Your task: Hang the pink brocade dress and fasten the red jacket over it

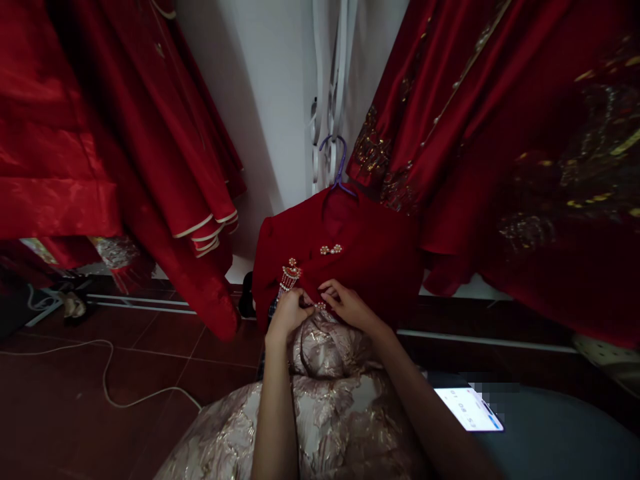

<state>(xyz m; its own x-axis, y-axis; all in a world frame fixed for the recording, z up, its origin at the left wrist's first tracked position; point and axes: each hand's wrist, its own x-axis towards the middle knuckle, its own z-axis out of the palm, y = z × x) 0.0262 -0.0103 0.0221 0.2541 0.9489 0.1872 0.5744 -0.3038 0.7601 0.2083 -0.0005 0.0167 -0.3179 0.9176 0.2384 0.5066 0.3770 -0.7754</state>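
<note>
Currently your left hand [287, 312] and right hand [349, 305], fingers closed, pinch the red jacket [373, 257] at a small pearl clasp [320, 306] on its lower edge; it hangs from a purple hanger [339, 180] over a pale brocade skirt [330, 407]. Fastening seems underway; next calls for steady, fine fingertip alignment.

Left forearm [275, 400] and right forearm [415, 393] bare, unsleeved to frame edge
</note>
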